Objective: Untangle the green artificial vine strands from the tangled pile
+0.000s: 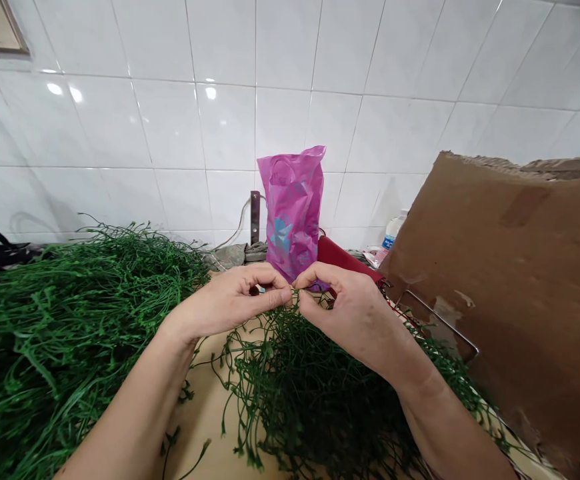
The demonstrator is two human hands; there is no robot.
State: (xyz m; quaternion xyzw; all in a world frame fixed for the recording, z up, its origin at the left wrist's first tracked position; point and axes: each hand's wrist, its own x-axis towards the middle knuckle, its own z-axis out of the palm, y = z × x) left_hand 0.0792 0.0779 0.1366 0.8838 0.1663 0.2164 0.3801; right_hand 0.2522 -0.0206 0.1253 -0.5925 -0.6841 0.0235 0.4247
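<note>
A thin, dark-green, plastic-looking stem point(295, 291) sits at the meeting point of the two hands, just beyond the far edge of a loose dark-green heap of wiry, artificial-looking sprigs point(315, 380). The short part that shows seems to run left to right, from one set of fingertips to the other; the rest is hidden by fingers or lost among the sprigs. The person's left hand point(237, 297) pinches it from the left between thumb and forefinger, and the right hand point(355, 307) pinches it from the right, the fingertips almost meeting. Neither hand is nearer to the stem, but the right hand and forearm reach over the heap, while the left hand lies to its far left.

A larger, brighter green heap of similar sprigs point(85, 320) spreads left of the left forearm. A bare strip of the pale tan counter point(210, 393) shows between the heaps, with a few loose pieces on it.

Beyond the hands stands a magenta plastic bag point(295, 207) with a turquoise print; no words on it can be made out. To its right lies a red flat-sided item point(347, 259). Farther right, a white bottle with a blue label point(393, 230), its lettering too small to read, is partly hidden by a large brown cardboard sheet or box side point(510, 267).
</note>
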